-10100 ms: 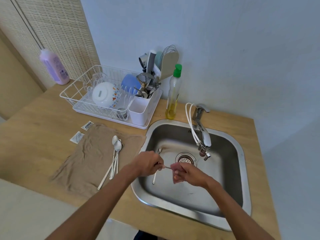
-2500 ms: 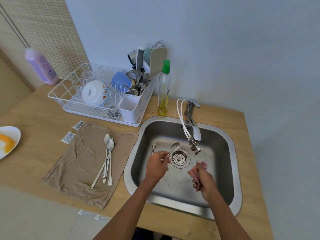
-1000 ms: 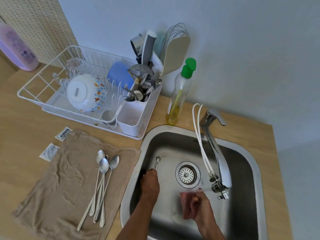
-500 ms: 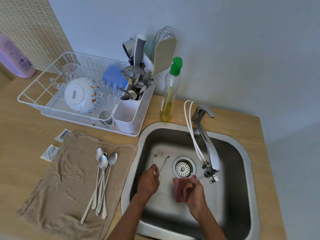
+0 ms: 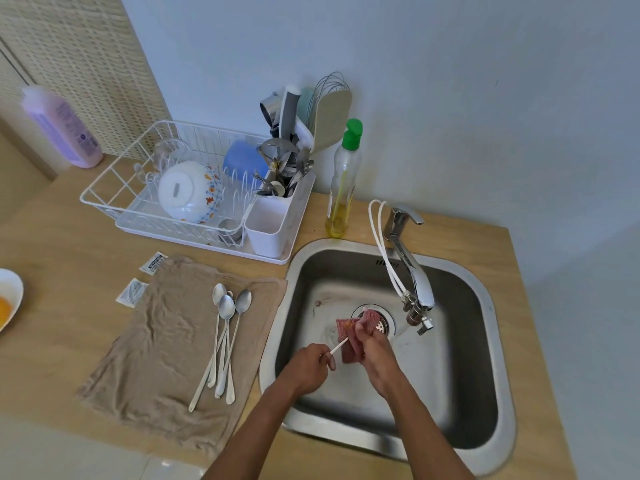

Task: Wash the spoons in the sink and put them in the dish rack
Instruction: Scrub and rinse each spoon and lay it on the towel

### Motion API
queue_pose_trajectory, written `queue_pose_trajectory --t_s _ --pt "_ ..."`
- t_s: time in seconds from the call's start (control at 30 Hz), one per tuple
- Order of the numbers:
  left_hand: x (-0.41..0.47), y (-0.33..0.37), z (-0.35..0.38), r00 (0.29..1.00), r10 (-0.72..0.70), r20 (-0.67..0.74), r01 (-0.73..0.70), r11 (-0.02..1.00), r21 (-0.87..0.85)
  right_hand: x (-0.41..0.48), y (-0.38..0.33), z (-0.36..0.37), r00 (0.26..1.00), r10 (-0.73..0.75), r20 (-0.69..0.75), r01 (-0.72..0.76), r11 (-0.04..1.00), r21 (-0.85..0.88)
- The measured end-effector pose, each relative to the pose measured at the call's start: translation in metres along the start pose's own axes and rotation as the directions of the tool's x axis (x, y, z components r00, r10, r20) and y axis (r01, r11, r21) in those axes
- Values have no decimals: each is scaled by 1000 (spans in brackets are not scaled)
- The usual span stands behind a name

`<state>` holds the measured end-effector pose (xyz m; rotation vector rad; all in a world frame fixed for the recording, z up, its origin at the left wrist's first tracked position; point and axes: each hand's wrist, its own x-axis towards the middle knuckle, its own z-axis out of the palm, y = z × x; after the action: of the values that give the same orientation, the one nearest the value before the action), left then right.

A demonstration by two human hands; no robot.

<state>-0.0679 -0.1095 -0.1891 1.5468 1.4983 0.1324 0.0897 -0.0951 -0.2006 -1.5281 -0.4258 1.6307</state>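
Both hands are busy over the sink (image 5: pixel 504 344): the left hand (image 5: pixel 308 367) pinches the handle end of a spoon (image 5: pixel 339 346), and the right hand (image 5: pixel 375 351) has its fingers curled round a red scrub cloth (image 5: pixel 348 332) that's wrapped over the other end, so the bowl is hidden. Big to small: the counter (image 5: pixel 69 261) carries everything, the sink takes up its right side, and the white dish rack (image 5: pixel 114 192) sits back left with its cutlery cup (image 5: pixel 268 221) nearest the sink. A brown towel (image 5: pixel 162 344) lies in front of the rack, with a bunch of long spoons (image 5: pixel 225 327) on it. The spoon in hand looks light, thin and stiff, and is probably slick when soapy. A firm pinch low on the handle seems the way to hold it, leaving the bowl free for scrubbing.
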Motion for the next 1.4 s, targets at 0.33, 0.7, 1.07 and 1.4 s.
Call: queue_pose_trajectory --t_s 0.33,0.7,1.07,1.4 --pt "1 11 -69 950 307 60 -283 759 587 -23 -39 -25 906 -74 416 411 385 -826" --pt "0 7 -86 926 331 181 -375 749 547 -39 -31 -12 848 42 528 471 397 -788" --pt "-16 11 -59 969 245 -41 -214 906 364 -27 9 -7 986 -167 -16 153 935 -320" --pt "-30 15 -29 971 193 -141 -132 925 358 -20 24 26 940 -39 -339 75 993 95"
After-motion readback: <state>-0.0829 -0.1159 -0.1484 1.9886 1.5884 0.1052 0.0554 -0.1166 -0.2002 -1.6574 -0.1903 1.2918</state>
